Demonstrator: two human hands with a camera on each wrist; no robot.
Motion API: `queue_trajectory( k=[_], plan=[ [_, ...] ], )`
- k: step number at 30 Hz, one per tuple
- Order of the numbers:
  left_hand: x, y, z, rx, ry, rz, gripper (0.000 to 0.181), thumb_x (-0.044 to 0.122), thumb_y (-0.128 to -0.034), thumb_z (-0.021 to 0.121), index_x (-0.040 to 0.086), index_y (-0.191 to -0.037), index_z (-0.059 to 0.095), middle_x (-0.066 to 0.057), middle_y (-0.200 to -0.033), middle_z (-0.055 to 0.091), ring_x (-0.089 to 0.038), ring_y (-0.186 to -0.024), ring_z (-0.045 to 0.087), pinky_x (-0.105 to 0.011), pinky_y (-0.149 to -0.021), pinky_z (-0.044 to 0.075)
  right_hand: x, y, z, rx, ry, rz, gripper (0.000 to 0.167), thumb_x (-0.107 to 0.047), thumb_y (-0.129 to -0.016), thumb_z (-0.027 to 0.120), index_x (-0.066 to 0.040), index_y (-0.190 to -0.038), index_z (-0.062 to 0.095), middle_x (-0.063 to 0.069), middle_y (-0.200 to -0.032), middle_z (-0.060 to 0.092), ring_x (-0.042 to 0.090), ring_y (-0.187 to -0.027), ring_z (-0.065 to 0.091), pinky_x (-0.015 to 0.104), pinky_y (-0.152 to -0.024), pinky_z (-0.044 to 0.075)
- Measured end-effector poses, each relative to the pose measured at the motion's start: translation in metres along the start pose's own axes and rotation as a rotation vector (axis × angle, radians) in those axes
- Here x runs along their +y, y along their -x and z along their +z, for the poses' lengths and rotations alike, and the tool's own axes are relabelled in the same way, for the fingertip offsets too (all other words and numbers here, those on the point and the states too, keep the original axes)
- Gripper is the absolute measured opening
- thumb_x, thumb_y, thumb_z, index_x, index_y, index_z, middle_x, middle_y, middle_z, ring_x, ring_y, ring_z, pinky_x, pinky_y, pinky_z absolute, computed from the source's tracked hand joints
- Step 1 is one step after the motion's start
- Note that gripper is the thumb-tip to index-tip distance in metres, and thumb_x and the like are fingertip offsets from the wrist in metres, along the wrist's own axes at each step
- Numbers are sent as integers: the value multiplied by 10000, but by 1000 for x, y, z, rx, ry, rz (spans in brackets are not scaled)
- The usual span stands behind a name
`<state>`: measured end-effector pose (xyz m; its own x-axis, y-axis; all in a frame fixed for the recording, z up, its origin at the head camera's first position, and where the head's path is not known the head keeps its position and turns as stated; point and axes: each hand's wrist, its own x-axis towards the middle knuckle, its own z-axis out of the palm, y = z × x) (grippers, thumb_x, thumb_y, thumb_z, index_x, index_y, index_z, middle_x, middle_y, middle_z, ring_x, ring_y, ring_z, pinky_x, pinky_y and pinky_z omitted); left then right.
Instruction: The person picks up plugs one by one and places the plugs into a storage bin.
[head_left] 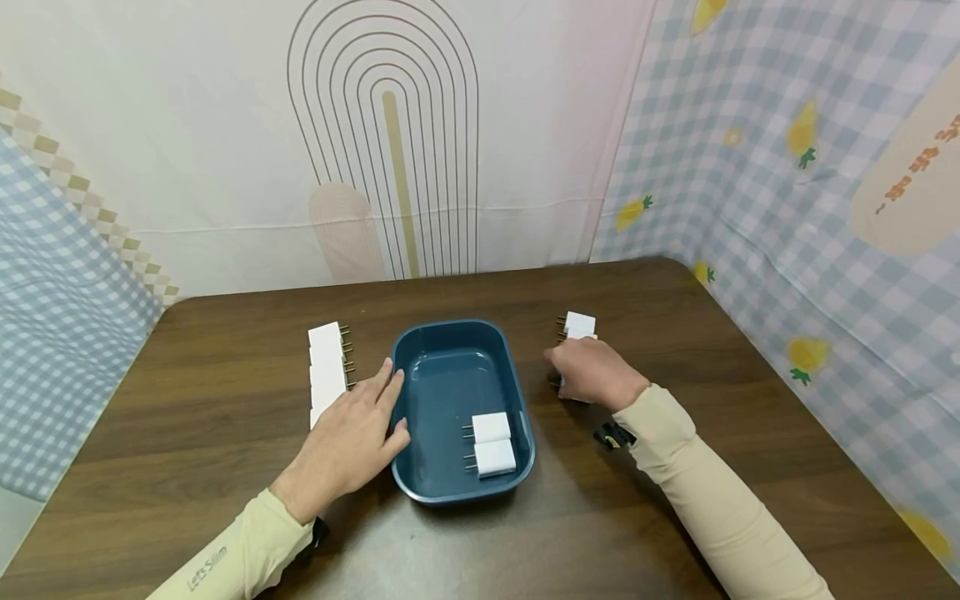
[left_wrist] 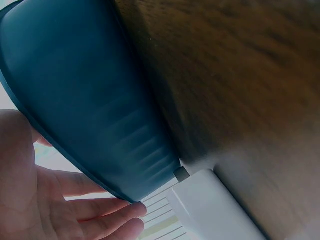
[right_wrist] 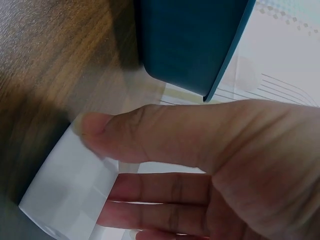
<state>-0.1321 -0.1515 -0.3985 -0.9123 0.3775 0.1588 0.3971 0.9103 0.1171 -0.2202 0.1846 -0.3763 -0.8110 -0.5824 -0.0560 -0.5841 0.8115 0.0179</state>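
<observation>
A blue plastic tray (head_left: 442, 392) stands mid-table with two white charger plugs (head_left: 492, 429) in its near right corner, prongs facing left. My left hand (head_left: 347, 439) rests on the tray's left rim with extended fingers; the left wrist view shows the fingers (left_wrist: 107, 215) at the rim. Right of the tray, my right hand (head_left: 592, 369) reaches down to a row of white charger plugs (head_left: 581, 323), partly hidden by it. In the right wrist view, thumb and fingers pinch one white charger plug (right_wrist: 70, 180), which is close to the wooden tabletop.
Left of the tray, several more white charger plugs (head_left: 326, 367) form a row, prongs to the right; my left hand covers its near end. The brown wooden table (head_left: 225, 492) reaches back to a hanging cloth (head_left: 532, 133), with checked cloth (head_left: 757, 208) on the right.
</observation>
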Motion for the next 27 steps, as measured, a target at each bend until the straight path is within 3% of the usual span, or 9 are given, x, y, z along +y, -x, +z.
queue_trajectory(
  k=[5,12,18,27],
  plan=[
    [0,0,0,-1,2,-3,674,364,-967,557,2,-1521,427,-205,-1617,361,-405,-1363,530,-548,-1109,456,1,0,2,0,3,-3,181,-38,-752,814,-92,-856,677,42,-744,663,196,-640,599,403,-629,536],
    [0,0,0,-4,2,-3,669,360,-969,556,2,-1521,428,-207,-1617,361,-405,-1364,529,-548,-1110,454,2,-1,3,7,14,-15,221,2,-738,744,-131,-653,589,11,-650,578,158,-583,482,357,-574,461],
    [0,-1,0,-3,3,-5,672,361,-969,555,2,-1522,426,-206,-1618,359,-402,-1369,525,-547,-1113,453,1,-2,3,13,5,-43,204,-25,-744,763,-123,-666,602,12,-676,582,155,-591,503,349,-583,476],
    [1,0,0,1,3,-5,670,364,-968,554,2,-1519,431,-204,-1615,366,-404,-1362,532,-547,-1111,455,-4,-3,0,73,-28,-86,84,-30,-752,717,-102,-741,677,14,-726,565,142,-574,455,295,-546,403]
  ],
)
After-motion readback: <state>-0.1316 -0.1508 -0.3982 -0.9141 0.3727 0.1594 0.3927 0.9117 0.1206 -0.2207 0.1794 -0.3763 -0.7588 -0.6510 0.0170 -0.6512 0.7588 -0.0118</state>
